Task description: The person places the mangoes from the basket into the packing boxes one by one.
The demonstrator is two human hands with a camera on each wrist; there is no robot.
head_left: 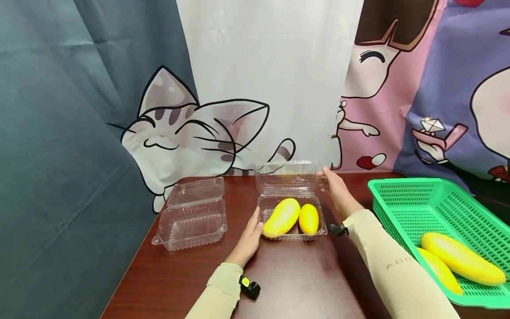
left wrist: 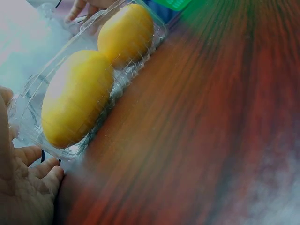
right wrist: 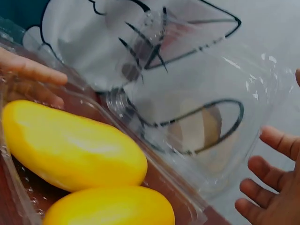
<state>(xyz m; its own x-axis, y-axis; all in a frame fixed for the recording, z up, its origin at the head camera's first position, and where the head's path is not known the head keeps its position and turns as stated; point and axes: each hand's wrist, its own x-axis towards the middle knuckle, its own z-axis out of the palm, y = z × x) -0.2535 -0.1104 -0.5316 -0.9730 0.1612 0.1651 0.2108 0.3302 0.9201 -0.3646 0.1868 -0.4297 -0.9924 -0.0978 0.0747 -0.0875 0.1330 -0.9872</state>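
A clear plastic clamshell box (head_left: 292,238) stands on the table with its lid (head_left: 286,179) raised at the back. Inside lie two yellow mangoes, a longer one (head_left: 282,218) on the left and a shorter one (head_left: 308,219) beside it. My left hand (head_left: 249,238) rests along the box's left wall, fingers extended, as the left wrist view also shows with its fingertips (left wrist: 50,168) at the corner. Beside the right edge of the lid is my right hand (right wrist: 272,183), its fingers spread and loosely bent, with nothing held in them.
Another clear clamshell box (head_left: 195,223) stands lid up on the left of the brown table (head_left: 287,279). A green plastic basket (head_left: 414,195) on the right holds two more yellow mangoes (head_left: 462,259). Behind the table hangs a printed curtain (head_left: 271,66).
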